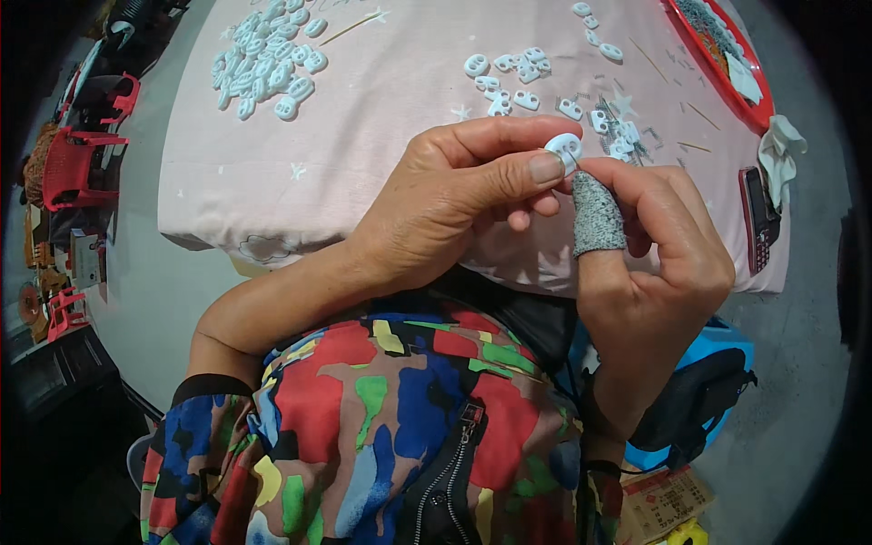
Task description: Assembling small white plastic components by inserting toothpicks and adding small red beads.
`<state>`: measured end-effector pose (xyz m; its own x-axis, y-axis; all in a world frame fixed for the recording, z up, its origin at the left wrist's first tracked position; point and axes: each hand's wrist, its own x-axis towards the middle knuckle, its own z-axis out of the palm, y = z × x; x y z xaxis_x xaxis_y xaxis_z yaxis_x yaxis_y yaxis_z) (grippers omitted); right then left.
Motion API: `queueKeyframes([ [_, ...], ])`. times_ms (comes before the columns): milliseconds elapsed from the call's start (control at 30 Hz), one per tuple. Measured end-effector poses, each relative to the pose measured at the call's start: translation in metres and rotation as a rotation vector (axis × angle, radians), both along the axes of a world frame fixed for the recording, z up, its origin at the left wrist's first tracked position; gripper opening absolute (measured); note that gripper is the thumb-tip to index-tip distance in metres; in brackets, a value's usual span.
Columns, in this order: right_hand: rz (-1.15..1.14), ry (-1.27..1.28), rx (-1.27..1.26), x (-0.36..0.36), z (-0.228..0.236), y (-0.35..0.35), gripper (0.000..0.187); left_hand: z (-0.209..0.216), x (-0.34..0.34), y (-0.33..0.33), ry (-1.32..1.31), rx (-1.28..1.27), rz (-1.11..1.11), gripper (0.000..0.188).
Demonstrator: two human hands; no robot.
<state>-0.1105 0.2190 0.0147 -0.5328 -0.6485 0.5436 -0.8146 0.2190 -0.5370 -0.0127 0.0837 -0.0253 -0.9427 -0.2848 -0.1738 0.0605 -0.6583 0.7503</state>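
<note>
Between thumb and index finger, my left hand (pixel 436 186) pinches a white oval two-hole plastic cord lock (pixel 565 145) above the table's near edge. My right hand (pixel 668 254) meets it from the right, thumb and index finger closed by its lower side. A grey knitted finger cover (pixel 597 216) wraps the right thumb. Whatever is in the right fingertips is too small and hidden to name. Just beyond my hands lie loose white cord lock parts (pixel 526 100) and small metal springs (pixel 649 141).
A heap of white cord locks (pixel 263 59) lies at the far left of the pink tablecloth (pixel 272 168). Thin wooden sticks (pixel 694 146) are scattered at right. A red tray (pixel 758 113), a white cloth (pixel 783 159) and a phone (pixel 756 213) line the right edge. Red chairs (pixel 82 168) stand left.
</note>
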Motion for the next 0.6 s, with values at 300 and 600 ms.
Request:
queueKeyframes([
  [300, 0.027, 0.060, -0.009, -0.004, -0.004, -0.001, 0.022, -0.002, 0.000, 0.000, 0.011, -0.156, 0.039, 0.037],
  [600, 0.103, 0.130, -0.011, -0.008, -0.003, 0.002, 0.023, 0.005, 0.001, -0.015, -0.011, -0.081, -0.056, 0.036],
])
